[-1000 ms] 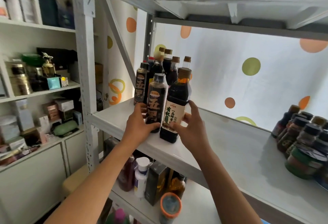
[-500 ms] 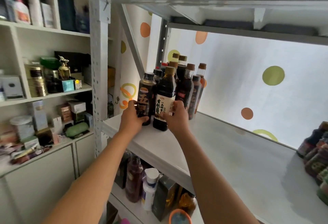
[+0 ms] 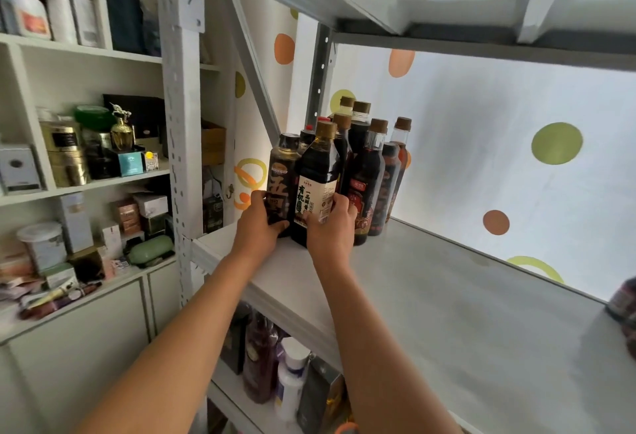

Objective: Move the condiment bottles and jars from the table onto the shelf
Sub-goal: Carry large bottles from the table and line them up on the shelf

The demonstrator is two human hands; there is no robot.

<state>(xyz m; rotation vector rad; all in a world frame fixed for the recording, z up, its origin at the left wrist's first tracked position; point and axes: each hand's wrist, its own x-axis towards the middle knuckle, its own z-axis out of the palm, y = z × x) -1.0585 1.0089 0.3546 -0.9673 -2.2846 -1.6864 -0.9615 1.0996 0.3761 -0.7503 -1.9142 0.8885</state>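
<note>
Two dark sauce bottles stand at the left front of the white shelf, against a cluster of several similar bottles behind them. My left hand grips the base of the black-capped bottle with the orange logo. My right hand grips the lower part of the brown-capped bottle with the cream label. Both bottles stand upright with their bases on the shelf board.
More jars show at the shelf's right edge. A grey upright post and a diagonal brace frame the left side. Bottles and cartons fill the shelf below. A side cabinet on the left holds boxes and tins.
Both hands pushed the two bottles back along the shelf until they stand against the cluster. The view has shifted left, so the jars on the right have nearly left the frame.
</note>
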